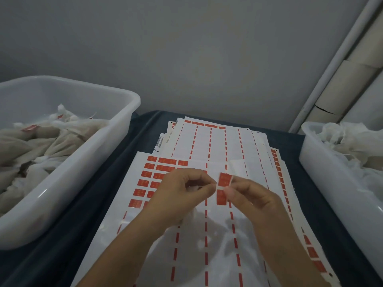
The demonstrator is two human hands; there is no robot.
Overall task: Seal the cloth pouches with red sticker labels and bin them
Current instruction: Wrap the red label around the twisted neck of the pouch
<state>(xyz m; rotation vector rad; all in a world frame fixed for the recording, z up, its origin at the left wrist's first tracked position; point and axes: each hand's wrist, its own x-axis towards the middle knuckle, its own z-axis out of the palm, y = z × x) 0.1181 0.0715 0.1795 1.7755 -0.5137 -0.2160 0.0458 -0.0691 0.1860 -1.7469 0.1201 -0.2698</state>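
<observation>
While both hands work above the middle of the counter (68, 235), the right hand (251, 198) pinches a red sticker label (223, 188) between thumb and fingertips, the strip hanging upright over a sticker sheet (186, 245). The left hand (182, 193), fingers curled with thumb and forefinger drawn together just beside the label, seems to nip something thin and pale; what it is cannot be told. Unpeeled red labels (153, 175) fill the sheet's far-left part, and more sheets (217, 139) lie fanned toward the counter's far edge. A white bin (87, 162) at the left edge holds sealed cloth pouches (41, 141), some showing red labels. Another bin (331, 183) at the right edge holds loose white cloth (352, 139).
</observation>
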